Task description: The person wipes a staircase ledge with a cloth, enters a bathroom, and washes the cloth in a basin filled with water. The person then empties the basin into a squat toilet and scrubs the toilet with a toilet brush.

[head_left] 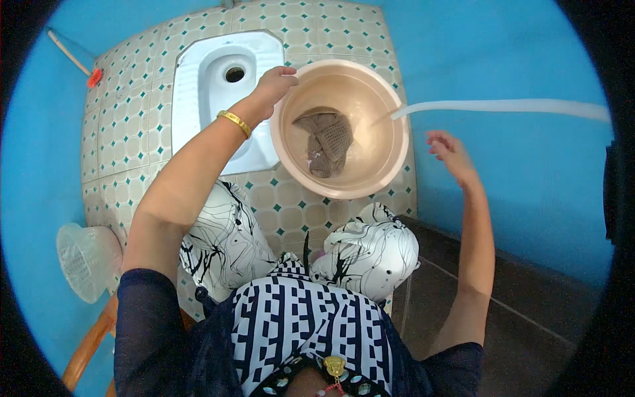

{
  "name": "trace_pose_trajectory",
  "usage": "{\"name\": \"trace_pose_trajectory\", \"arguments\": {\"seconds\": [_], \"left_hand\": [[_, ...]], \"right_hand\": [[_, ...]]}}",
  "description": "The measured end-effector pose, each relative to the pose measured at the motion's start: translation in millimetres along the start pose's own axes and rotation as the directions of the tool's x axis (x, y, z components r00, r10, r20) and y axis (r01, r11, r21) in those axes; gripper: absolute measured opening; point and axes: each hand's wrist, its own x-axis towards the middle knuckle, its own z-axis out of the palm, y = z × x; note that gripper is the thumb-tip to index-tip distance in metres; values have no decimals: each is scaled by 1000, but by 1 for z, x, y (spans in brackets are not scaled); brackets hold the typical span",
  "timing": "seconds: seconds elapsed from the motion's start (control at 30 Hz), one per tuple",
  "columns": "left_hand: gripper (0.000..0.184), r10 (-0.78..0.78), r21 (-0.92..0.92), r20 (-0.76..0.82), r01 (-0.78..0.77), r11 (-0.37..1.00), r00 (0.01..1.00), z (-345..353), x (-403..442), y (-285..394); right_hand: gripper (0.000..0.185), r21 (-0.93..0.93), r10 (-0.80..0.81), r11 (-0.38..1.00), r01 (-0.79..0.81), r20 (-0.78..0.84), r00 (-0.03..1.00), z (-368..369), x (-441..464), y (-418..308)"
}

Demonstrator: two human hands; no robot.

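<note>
A peach-coloured plastic basin (397, 155) stands on the tiled floor before my knees, with water in it. Inside lies a crumpled brown knitted cloth (333, 139), wet and partly under water. My left hand (276, 86) is at the basin's upper left rim, fingers stretched towards it; whether they touch the rim I cannot tell. To the right of the basin, my right hand (450, 152) hangs in the air, fingers loosely bent and apart, holding nothing. A whitish hose (489, 106) comes in from the right, its end over the basin's right rim, with water flowing out.
A white squat toilet (192, 99) is set in the floor left of the basin. A translucent plastic basket (89, 258) stands at the lower left, near a wooden chair-like frame (92, 344). A brush with a red head (95, 78) leans by the blue wall (503, 59).
</note>
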Motion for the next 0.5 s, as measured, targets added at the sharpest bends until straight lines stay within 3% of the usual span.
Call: {"name": "trace_pose_trajectory", "arguments": {"seconds": [0.07,0.13,0.2,0.27,0.33,0.4,0.47,0.5], "left_hand": [[41,31,-28,24,-31,999,999,3,1,1],[42,52,-47,26,-50,998,998,2,5,3],[40,-24,-44,-30,22,999,999,-6,16,9],[38,-77,24,-33,78,997,996,-24,32,11],[36,-134,128,-36,138,982,990,-36,33,9],[36,-172,140,-55,178,974,984,-41,35,-10],[36,-239,148,-62,246,958,969,-39,31,-36],[37,-270,143,-26,271,952,963,-35,26,-52]], "right_hand": [[26,38,99,995,-96,-95,991,-17,-9,-24],[26,-2,112,994,-112,-50,992,-16,-9,-38],[26,-24,131,991,-131,2,991,1,1,-38],[26,-194,19,980,45,317,948,32,25,-32],[25,-296,37,949,112,457,889,66,55,-21],[32,-397,-109,855,333,490,865,104,92,1],[41,-503,-286,763,406,300,910,153,140,44],[44,-545,-158,802,244,201,967,176,145,51]]}}
